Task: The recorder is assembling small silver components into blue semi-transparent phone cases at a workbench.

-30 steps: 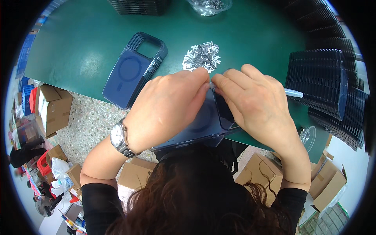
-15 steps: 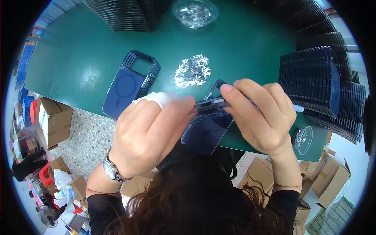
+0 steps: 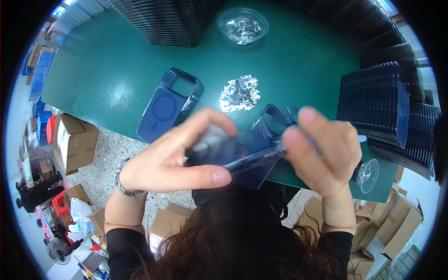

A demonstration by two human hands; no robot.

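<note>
My left hand [image 3: 163,161] is closed round a clear, dark-tinted phone case [image 3: 254,158], its thumb along the near side. A white wrap on that hand's fingers is smeared by motion. At the case's right end is my right hand [image 3: 324,154], thumb and fingertips blurred; whether they grip the case or a small piece is unclear. Under the held case, more phone cases [image 3: 270,116] lie at the table's near edge. A small stack of blue-tinted phone cases [image 3: 163,107] lies left of a pile of small silver and white metal pieces [image 3: 240,93].
Tall stacks of dark cases stand at the back left [image 3: 161,23] and right [image 3: 371,102] of the green table [image 3: 93,93]. Clear bowls of metal pieces sit at the back [image 3: 243,28] and right edge [image 3: 366,175]. A pale slim tip [image 3: 362,138] shows beside my right hand. Cardboard boxes [image 3: 77,142] stand on the floor.
My left hand has turned over, its thumb now lying along the case, and the case has tilted. My right hand's fingers have shifted off the case's end a little. The whole view has shifted slightly.
</note>
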